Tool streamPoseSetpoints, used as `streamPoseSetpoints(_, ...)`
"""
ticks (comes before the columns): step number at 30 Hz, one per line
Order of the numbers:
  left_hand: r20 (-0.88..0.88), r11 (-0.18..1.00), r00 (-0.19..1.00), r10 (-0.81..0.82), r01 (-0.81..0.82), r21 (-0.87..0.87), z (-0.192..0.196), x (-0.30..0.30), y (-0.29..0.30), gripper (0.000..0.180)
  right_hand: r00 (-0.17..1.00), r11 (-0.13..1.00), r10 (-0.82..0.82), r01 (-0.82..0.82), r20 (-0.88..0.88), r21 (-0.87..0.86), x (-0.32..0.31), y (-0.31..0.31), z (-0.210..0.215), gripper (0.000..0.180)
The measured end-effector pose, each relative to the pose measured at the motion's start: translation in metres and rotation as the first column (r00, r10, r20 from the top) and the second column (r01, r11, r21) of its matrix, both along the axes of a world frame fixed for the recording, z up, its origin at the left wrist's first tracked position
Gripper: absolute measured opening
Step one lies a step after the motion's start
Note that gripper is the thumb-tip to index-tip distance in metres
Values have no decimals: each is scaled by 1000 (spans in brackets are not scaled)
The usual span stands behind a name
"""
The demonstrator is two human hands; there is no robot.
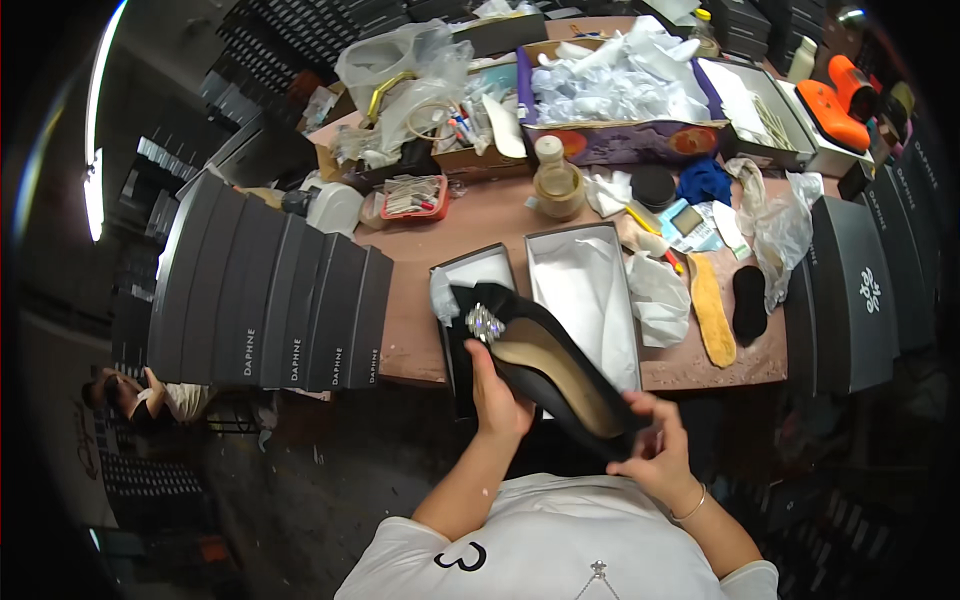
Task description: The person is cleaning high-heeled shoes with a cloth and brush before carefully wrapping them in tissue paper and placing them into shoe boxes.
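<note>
A black pump (560, 345) with a beige insole and a sparkling jewelled ornament (484, 322) on its toe is held tilted in front of me. My left hand (500, 395) grips it along the side near the toe, thumb up by the ornament. At the heel end, my right hand (660, 450) pinches the back of the shoe, its fingers slightly blurred. Beneath lies an open shoebox (533, 240) lined with white tissue paper (585, 285). A dark, white-lined box part (475, 268) sits to its left, partly hidden by the shoe.
Dark shoeboxes (270, 290) stand in a row at the left, with more (850, 290) at the right. A yellow insole (711, 310) and a black insole (749, 303) lie right of the open box. Behind are a jar (560, 190), a red basket (415, 198) and a purple carton (620, 143) of crumpled paper.
</note>
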State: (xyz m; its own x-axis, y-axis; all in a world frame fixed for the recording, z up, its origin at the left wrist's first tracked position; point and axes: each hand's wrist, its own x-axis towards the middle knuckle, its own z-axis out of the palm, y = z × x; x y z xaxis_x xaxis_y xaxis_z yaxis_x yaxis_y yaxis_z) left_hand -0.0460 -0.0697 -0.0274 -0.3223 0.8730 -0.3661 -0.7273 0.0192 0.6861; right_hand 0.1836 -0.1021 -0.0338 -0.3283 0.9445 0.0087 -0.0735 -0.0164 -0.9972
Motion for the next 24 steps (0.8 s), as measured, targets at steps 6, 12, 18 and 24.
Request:
streamPoseSetpoints(6,68,754,767,-638,640,-150,-9,-64,31,48,998,995,-63,61,-19,-73,2,43,39,37)
streamPoseSetpoints(12,331,417,476,-815,878,-234,-37,-17,-47,51,923,859,375,-313,82,-406,-9,66,22,37)
streamPoseSetpoints(18,-305,424,327,-894,837,-346,-30,3,-74,56,918,825,390,-380,-66,-417,-1,17,-20,25)
streamPoseSetpoints(24,-651,303,-61,-757,849,-433,-15,16,-46,44,904,829,426,-371,42,-419,11,8,-7,29)
